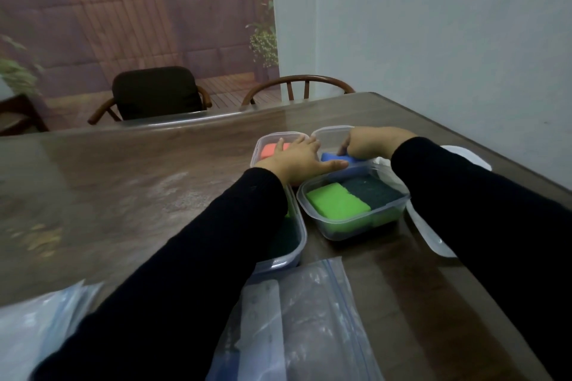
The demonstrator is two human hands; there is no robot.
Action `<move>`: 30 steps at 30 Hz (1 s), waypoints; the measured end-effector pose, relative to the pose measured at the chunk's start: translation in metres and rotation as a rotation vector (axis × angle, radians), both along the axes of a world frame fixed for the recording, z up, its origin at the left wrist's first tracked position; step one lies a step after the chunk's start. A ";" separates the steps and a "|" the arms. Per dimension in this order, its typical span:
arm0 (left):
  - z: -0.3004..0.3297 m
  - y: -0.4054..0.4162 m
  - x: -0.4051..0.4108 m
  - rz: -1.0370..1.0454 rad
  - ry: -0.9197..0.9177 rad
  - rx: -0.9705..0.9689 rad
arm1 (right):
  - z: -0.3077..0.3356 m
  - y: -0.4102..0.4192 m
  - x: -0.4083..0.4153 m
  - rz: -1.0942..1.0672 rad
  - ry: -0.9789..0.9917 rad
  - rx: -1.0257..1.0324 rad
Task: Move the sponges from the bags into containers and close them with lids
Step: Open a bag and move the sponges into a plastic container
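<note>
My left hand [297, 158] lies flat, fingers straight and spread, across the far-left clear plastic container [263, 145], covering part of the orange sponge [270, 150] inside it; my thumb reaches toward the blue sponge [332, 158]. My right hand [368, 144] is curled down over that blue sponge, its fingers pinching the sponge's far end at the far-right clear plastic container [332, 133]; I cannot tell whether the sponge already rests on the bottom.

Nearer to me, a clear rectangular plastic container [356, 219] holds a bright green sponge [337, 199] beside a dark green scouring pad [376, 192]. Another clear container [289, 252] sits under my left sleeve, its contents mostly hidden.

Two clear zip bags lie on the dark wooden bench [123, 182] close to me: one [309, 318] between my arms, one [37, 318] at the left edge. White plastic lids [433, 241] lie under my right forearm.
</note>
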State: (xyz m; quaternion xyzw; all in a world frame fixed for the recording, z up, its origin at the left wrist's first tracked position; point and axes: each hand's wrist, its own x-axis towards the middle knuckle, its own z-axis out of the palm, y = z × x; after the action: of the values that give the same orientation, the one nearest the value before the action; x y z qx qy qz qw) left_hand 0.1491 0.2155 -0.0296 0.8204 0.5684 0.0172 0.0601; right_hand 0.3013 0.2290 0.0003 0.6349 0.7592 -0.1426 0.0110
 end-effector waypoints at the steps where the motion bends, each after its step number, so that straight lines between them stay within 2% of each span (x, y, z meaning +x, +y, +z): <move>1: 0.001 -0.001 -0.001 -0.005 -0.004 -0.004 | 0.000 -0.001 0.000 0.006 -0.007 -0.002; 4: 0.013 -0.009 -0.004 0.014 -0.062 -0.013 | 0.004 -0.009 0.001 0.004 0.020 0.052; 9: 0.066 -0.034 -0.017 0.061 -0.171 0.010 | 0.028 -0.023 0.012 -0.048 0.189 0.199; 14: 0.116 -0.101 -0.042 -0.004 -0.244 0.192 | 0.052 -0.077 0.001 0.040 0.381 0.338; 17: 0.126 -0.158 -0.057 -0.010 -0.301 0.229 | 0.054 -0.125 -0.013 0.118 0.499 0.372; 19: 0.123 -0.198 -0.070 0.015 -0.360 0.229 | 0.050 -0.162 -0.020 0.184 0.540 0.336; 21: 0.109 -0.234 -0.085 0.048 -0.497 0.195 | 0.042 -0.197 -0.023 0.212 0.558 0.287; 24: 0.066 -0.275 -0.106 0.148 -0.612 0.170 | 0.018 -0.241 -0.024 0.213 0.582 0.214; 30: -0.019 -0.300 -0.117 0.311 -0.698 0.087 | -0.037 -0.275 -0.014 0.040 0.810 0.173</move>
State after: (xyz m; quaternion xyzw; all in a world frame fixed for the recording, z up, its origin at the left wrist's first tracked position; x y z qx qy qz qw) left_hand 0.0323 -0.0850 -0.0483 0.6709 0.6301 0.3286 0.2119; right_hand 0.2872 -0.0459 -0.0362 0.5113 0.7236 -0.3164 -0.3390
